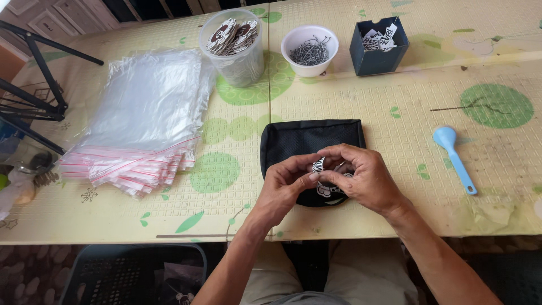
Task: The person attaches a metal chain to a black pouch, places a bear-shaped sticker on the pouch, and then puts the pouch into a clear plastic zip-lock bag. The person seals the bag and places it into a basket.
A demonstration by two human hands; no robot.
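A long table [395, 186] covered with a pale yellow embossed mat printed with green circles and leaves fills the view; dark chair legs and a patterned floor are seen at its near edge. A black fabric pouch [307, 141] lies flat at the table's middle and serves as landmark. Left of the pouch a thick stack of clear zip bags [141, 118] with red seal lines is spread. Beyond the pouch stand a clear plastic tub of printed tags [232, 48], a white bowl of metal hooks [310, 49] and a dark blue box of paper labels [378, 45]. Right of the pouch a light blue plastic spoon [454, 158] lies. Over the pouch's near edge the left hand [285, 186] and right hand [361, 178] are brought together, fingertips pinched on a small black-and-white tag [319, 165].
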